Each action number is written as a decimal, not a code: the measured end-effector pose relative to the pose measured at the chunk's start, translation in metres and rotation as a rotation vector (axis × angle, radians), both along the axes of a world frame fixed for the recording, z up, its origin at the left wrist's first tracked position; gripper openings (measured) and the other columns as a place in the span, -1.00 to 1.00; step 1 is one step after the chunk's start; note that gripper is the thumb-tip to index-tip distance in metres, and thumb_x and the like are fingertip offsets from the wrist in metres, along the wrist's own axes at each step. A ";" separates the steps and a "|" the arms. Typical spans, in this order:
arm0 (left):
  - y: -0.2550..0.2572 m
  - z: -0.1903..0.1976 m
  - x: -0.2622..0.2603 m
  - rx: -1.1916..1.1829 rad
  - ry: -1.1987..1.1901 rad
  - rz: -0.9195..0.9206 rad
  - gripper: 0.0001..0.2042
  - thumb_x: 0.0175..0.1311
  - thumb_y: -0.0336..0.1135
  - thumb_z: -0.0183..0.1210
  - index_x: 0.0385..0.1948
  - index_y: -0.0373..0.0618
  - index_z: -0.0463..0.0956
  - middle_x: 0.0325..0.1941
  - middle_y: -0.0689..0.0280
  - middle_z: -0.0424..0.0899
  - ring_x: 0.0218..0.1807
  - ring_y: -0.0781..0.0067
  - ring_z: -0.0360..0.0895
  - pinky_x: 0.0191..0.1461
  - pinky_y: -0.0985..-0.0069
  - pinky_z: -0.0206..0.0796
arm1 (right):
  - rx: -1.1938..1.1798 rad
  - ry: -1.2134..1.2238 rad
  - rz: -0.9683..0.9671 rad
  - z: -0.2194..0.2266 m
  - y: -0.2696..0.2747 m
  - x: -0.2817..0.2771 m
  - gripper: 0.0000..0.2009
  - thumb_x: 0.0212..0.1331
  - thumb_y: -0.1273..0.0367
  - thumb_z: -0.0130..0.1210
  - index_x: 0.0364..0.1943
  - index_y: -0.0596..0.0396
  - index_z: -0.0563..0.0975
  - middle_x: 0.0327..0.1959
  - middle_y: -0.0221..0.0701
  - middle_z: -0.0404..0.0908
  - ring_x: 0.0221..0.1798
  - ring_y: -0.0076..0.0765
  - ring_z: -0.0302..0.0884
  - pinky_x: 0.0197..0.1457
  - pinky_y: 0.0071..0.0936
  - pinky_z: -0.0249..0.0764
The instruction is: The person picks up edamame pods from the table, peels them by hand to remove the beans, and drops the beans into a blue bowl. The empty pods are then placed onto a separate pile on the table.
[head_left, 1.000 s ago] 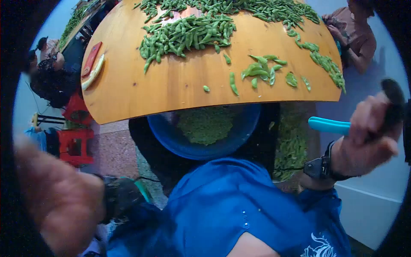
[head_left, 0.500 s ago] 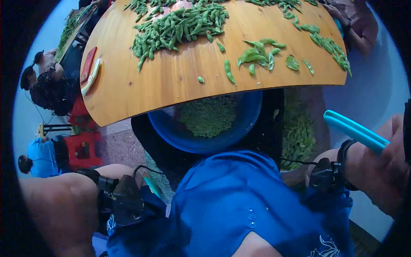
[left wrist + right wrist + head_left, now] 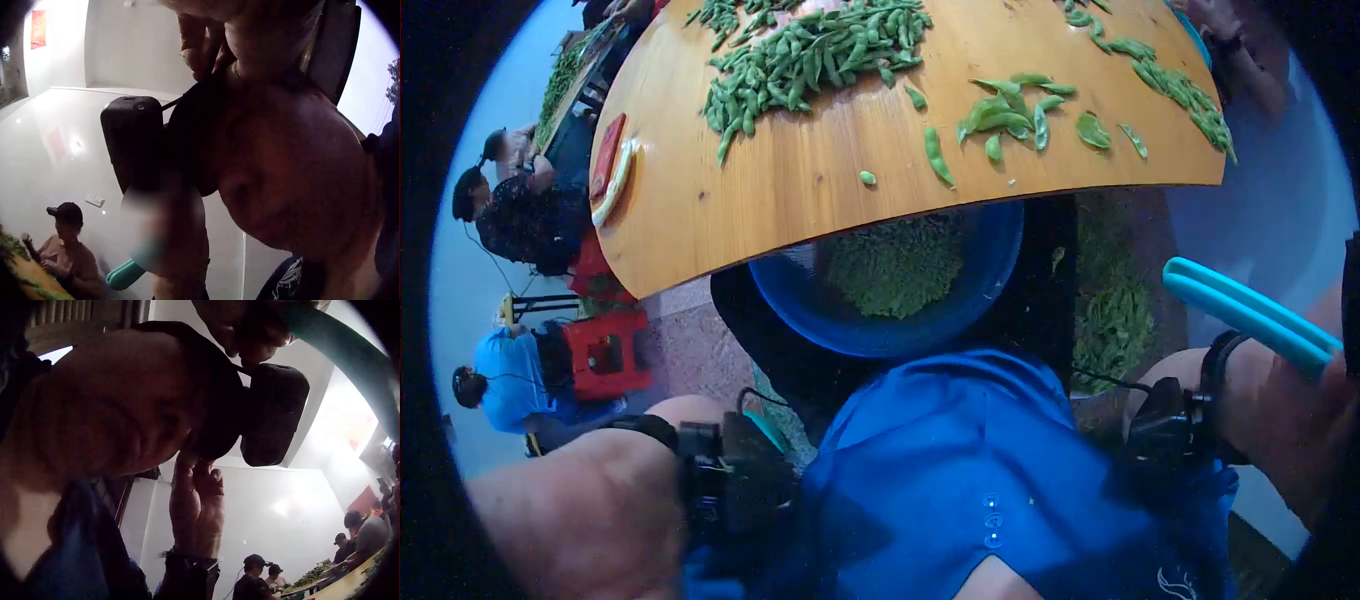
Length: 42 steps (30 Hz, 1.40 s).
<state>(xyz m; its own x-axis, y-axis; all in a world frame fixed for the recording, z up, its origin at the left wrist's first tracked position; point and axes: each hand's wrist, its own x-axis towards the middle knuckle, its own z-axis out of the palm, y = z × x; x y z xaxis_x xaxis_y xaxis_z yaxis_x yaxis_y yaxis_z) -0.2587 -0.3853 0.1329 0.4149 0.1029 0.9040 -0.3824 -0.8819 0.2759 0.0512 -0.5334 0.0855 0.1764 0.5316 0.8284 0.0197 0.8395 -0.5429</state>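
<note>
Both hands are raised to the head, beside the worn cap and its head camera (image 3: 275, 415). In the right wrist view, my left hand (image 3: 203, 484) is at the lower edge of the cap, fingertips overlapping it; in the left wrist view, that hand (image 3: 256, 28) is at the top. I cannot tell how firmly its fingers hold. My right hand (image 3: 250, 328) is up by the camera and grips a long teal tool (image 3: 1250, 315). The tool's rounded, split end points away from the hand at the right of the head view.
A wooden table (image 3: 790, 200) bears a heap of green bean pods (image 3: 810, 65) and several loose pods. Below its edge, a blue basin (image 3: 800, 320) holds shelled green beans (image 3: 895, 275). Red stools (image 3: 605, 350) stand left. People sit around, including one (image 3: 72, 253) across the table.
Both hands have risen toward the head, mostly leaving the head view. The teal tool has tilted with the right hand. The head view has shifted, with the table now higher in it.
</note>
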 end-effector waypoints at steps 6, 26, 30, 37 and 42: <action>0.004 -0.006 0.001 -0.008 -0.036 -0.001 -0.77 0.33 -0.36 -0.01 -0.07 -0.18 0.50 -0.09 0.20 0.60 -0.07 0.39 0.54 0.00 0.47 0.44 | -0.009 -0.032 0.009 -0.006 0.008 -0.006 -0.75 0.15 0.35 0.05 -0.29 0.32 0.37 -0.57 -0.45 0.33 -0.75 -0.70 0.12 -0.77 -0.74 0.04; 0.018 -0.039 -0.003 -0.012 -0.303 0.031 -0.80 0.37 -0.30 -0.03 -0.07 -0.04 0.51 -0.07 0.25 0.59 0.01 0.38 0.52 0.05 0.44 0.46 | 0.004 0.014 -0.126 -0.022 -0.017 -0.018 -0.77 0.16 0.35 0.02 -0.32 0.30 0.35 -0.58 -0.44 0.32 -0.76 -0.69 0.13 -0.78 -0.73 0.06; 0.022 -0.041 0.008 0.004 -0.227 0.049 -0.81 0.30 -0.34 0.01 -0.12 -0.08 0.51 -0.11 0.24 0.58 -0.06 0.38 0.51 -0.01 0.46 0.43 | -0.030 0.015 -0.148 -0.017 -0.015 -0.020 -0.78 0.16 0.36 0.01 -0.33 0.30 0.35 -0.58 -0.44 0.31 -0.76 -0.68 0.13 -0.78 -0.72 0.06; 0.022 -0.038 0.014 0.030 -0.290 0.104 -0.84 0.19 -0.42 0.08 -0.21 -0.16 0.50 -0.17 0.22 0.56 -0.17 0.38 0.50 -0.12 0.49 0.37 | -0.058 0.031 -0.139 -0.004 -0.001 -0.023 -0.78 0.16 0.36 0.00 -0.34 0.29 0.34 -0.58 -0.43 0.31 -0.76 -0.68 0.13 -0.79 -0.72 0.07; 0.034 -0.048 0.025 0.019 -0.419 0.326 -0.85 0.12 -0.47 0.13 -0.27 -0.22 0.50 -0.22 0.21 0.54 -0.25 0.38 0.49 -0.21 0.52 0.33 | -0.348 0.373 -0.425 -0.019 0.043 -0.055 -0.80 0.20 0.38 -0.05 -0.30 0.31 0.37 -0.58 -0.43 0.34 -0.76 -0.66 0.16 -0.78 -0.71 0.09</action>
<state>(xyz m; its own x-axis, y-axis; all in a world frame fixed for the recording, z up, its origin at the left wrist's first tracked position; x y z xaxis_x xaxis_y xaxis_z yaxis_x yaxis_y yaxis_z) -0.2339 -0.3517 0.0850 -0.0326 0.1479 0.9885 -0.1617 -0.9768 0.1408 -0.0041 -0.4908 0.0668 0.6716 0.5778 0.4639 0.0689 0.5746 -0.8155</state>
